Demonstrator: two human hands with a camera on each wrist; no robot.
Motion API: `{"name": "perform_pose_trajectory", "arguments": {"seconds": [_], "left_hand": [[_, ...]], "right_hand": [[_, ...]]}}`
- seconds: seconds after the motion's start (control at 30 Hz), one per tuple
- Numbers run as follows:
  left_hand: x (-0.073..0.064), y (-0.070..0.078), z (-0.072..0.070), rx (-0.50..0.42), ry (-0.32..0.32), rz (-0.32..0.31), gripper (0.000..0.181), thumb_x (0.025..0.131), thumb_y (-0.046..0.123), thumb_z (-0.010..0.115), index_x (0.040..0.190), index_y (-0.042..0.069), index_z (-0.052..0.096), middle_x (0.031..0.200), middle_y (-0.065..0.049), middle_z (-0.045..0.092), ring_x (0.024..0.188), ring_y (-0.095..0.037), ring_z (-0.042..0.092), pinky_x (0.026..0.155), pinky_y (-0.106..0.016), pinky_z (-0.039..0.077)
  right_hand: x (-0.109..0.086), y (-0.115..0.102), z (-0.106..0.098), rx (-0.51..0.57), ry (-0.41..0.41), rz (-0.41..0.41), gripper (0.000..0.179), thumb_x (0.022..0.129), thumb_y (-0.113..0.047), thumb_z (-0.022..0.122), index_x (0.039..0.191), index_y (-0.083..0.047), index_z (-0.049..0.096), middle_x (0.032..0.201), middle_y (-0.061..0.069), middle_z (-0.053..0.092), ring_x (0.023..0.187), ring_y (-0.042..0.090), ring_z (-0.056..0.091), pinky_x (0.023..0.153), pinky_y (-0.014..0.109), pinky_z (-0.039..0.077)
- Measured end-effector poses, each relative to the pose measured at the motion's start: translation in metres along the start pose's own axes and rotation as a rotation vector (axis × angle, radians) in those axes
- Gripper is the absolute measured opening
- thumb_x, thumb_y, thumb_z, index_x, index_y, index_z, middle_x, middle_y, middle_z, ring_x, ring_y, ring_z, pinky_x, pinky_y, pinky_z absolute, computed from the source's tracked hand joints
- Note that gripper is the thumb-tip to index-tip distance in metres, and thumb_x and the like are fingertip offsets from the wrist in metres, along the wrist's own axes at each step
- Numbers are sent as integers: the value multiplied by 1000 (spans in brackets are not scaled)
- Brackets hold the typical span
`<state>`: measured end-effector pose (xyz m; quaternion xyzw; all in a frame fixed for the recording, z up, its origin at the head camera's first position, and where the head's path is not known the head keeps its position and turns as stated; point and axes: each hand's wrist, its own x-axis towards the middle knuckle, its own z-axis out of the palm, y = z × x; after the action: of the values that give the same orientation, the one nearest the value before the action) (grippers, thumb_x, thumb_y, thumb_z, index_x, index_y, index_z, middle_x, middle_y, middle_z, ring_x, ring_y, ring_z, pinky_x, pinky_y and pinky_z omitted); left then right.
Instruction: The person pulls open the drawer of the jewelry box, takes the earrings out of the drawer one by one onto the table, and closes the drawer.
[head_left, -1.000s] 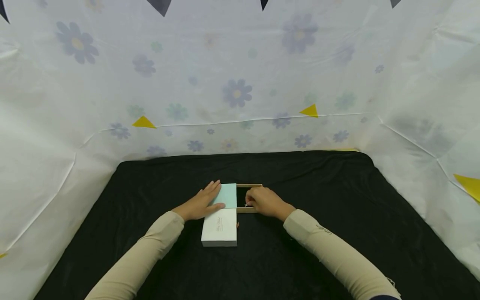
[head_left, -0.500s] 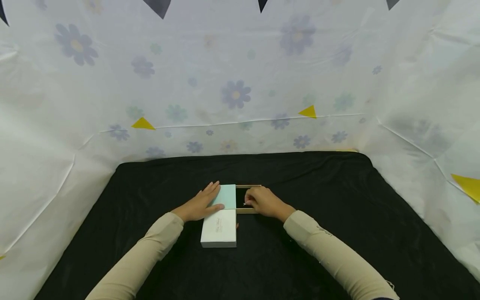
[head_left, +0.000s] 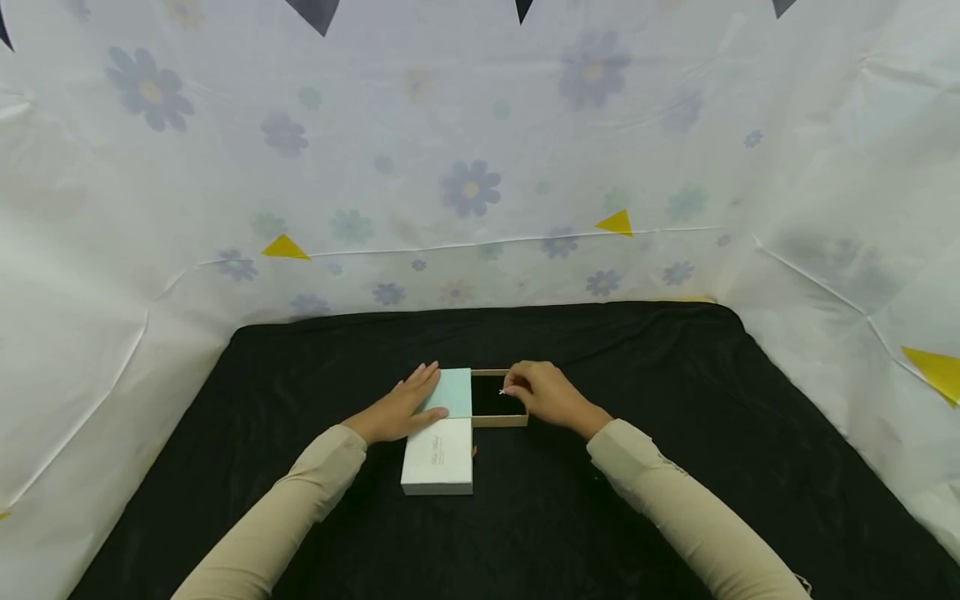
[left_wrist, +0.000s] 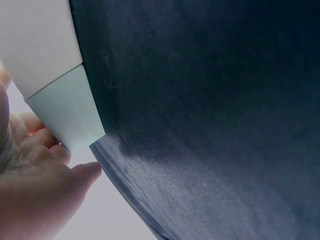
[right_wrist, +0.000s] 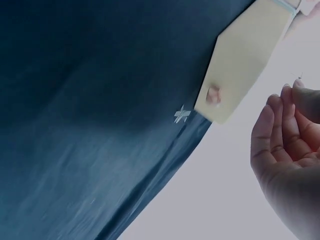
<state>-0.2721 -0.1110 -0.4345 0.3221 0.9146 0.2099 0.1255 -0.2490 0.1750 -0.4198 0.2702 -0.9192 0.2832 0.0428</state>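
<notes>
A small box with a mint-green part (head_left: 454, 392) and a white part (head_left: 438, 457) lies on the black cloth. My left hand (head_left: 401, 408) rests flat on the mint part with the fingers straight and the thumb spread towards the white part; the left wrist view shows it beside the mint part (left_wrist: 70, 107). From the mint part's right side a tan-walled drawer (head_left: 499, 422) with a black inside is pulled out. Over its right end, my right hand (head_left: 551, 393) pinches a tiny silvery piece (head_left: 502, 392) between thumb and fingertips. Its exact kind is too small to tell.
Black cloth (head_left: 637, 375) covers the table, with flower-printed white sheeting (head_left: 472, 242) behind it. The right wrist view shows a pinkish round knob (right_wrist: 213, 95) on the drawer's front and a small white star-like shape (right_wrist: 182, 114) on the cloth.
My right hand has risen from inside the drawer and moved slightly right, with the tiny silvery piece between its fingertips. The left hand and the box have stayed put.
</notes>
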Motion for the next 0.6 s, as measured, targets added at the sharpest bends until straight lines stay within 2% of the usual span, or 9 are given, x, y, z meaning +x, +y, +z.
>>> {"name": "perform_pose_trajectory", "arguments": {"seconds": [0.17,0.3,0.6], "left_hand": [[0,-1,0,1,1,-1,79,99,47,46,153,1,10,160,-15,4,147,-34,0,113,-62,10],[0,-1,0,1,3,2,79,99,47,46,153,2,10,160,-15,4,147,-33,0,113,-62,10],[2,-2,1,7,-2,-1,79,99,48,46,154,3,10,161,-13,3,148,-32,-1,114,-61,10]], "right_hand": [[-10,15,-10,-18,52,43,7,95,-15,62,93,-11,67,81,-2,62,64,4,52,59,25,46],[-18,28,-17,-45,78,89,6,94,-15,63,94,-11,68,83,-2,63,68,6,53,62,27,47],[-29,54,-21,-110,62,125,5,93,-12,64,90,-10,68,85,1,64,73,11,58,67,32,51]]}}
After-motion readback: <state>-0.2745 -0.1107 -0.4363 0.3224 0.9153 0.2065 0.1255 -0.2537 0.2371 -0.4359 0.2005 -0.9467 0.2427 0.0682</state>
